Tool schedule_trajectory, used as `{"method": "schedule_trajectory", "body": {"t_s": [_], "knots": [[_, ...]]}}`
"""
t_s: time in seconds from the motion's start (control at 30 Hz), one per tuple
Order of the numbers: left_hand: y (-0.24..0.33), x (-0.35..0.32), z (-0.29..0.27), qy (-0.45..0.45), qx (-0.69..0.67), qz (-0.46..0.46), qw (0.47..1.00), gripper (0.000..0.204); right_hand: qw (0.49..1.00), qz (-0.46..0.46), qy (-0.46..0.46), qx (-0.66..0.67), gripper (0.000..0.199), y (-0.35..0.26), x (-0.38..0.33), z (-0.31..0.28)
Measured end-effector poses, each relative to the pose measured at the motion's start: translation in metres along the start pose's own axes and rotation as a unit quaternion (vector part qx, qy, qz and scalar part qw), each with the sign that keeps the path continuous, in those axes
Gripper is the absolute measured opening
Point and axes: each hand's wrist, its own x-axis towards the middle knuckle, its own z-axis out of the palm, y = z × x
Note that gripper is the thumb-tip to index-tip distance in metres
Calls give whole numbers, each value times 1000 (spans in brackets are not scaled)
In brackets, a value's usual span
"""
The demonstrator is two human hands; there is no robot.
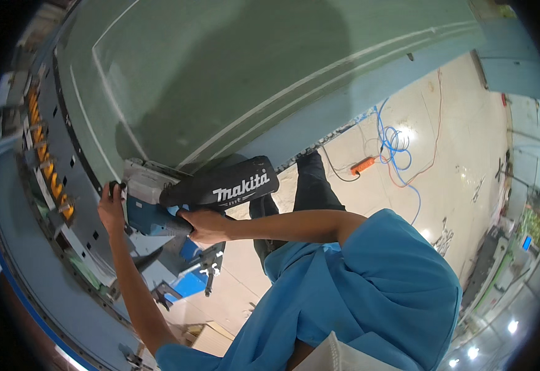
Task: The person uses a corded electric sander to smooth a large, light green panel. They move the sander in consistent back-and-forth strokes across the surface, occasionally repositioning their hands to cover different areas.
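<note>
A teal and silver belt sander (146,213) rests at the near left corner of a large green panel (270,68) marked with pale lines. My left hand (112,209) is closed round the black knob at the sander's left end. Gripping the rear handle is my right hand (205,226), its fingers partly hidden behind the handle. A black cloth dust bag (227,183) with white lettering sticks out to the right from the sander, above my right wrist. The sander's underside cannot be seen.
A dark metal rail with square holes (75,154) runs along the panel's left side, beside yellow and black striping (49,154). On the pale floor to the right lie a coiled blue hose (396,143) and an orange power strip (362,165) with cords. A blue object (189,283) is below the sander.
</note>
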Motion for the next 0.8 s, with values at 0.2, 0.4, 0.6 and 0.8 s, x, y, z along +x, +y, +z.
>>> {"method": "schedule_trajectory", "body": {"t_s": [0.2, 0.4, 0.6, 0.8], "knots": [[139, 23, 51, 9, -19, 97, 995, 48, 988, 21, 125, 87, 65, 50, -69, -104], [324, 47, 108, -34, 71, 172, 982, 52, 962, 58, 249, 101, 57, 111, -153, -215], [518, 55, 188, -11, 114, 271, 956, 64, 913, 76, 379, 127, 56, 178, -249, -321], [691, 42, 244, -70, 63, 331, 939, 48, 849, 107, 456, 245, 45, 220, -318, -400]]}}
